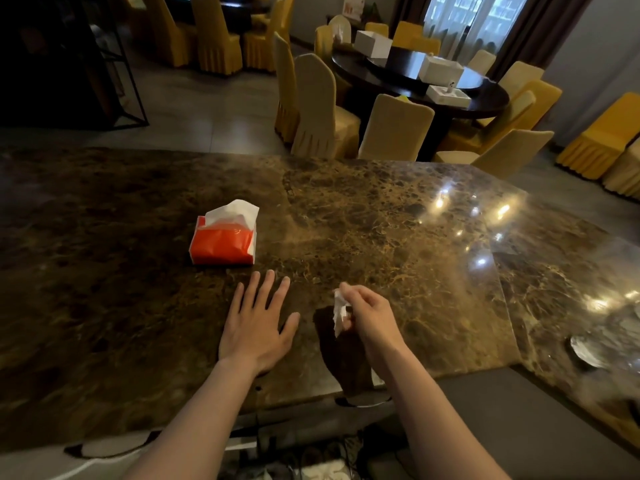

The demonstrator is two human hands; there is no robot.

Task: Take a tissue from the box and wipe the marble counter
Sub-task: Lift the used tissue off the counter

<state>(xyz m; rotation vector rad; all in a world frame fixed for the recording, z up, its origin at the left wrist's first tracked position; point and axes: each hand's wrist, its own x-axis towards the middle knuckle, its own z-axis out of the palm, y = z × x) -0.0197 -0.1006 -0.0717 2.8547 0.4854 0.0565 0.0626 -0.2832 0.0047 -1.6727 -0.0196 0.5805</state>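
Observation:
A red soft tissue pack (221, 242) lies on the brown marble counter (381, 220), with a white tissue sticking up from its top. My right hand (370, 315) pinches a crumpled white tissue (340, 311) that hangs just above the counter, to the right of the pack and nearer to me. My left hand (258, 325) rests flat on the marble with fingers spread, just in front of the pack and not touching it.
The counter's near edge runs below my wrists, with a grey lower surface (512, 410) to the right. Beyond the far edge stand yellow-covered chairs (394, 128) around a dark round table (426, 84) bearing white boxes. Ceiling lights reflect at the right.

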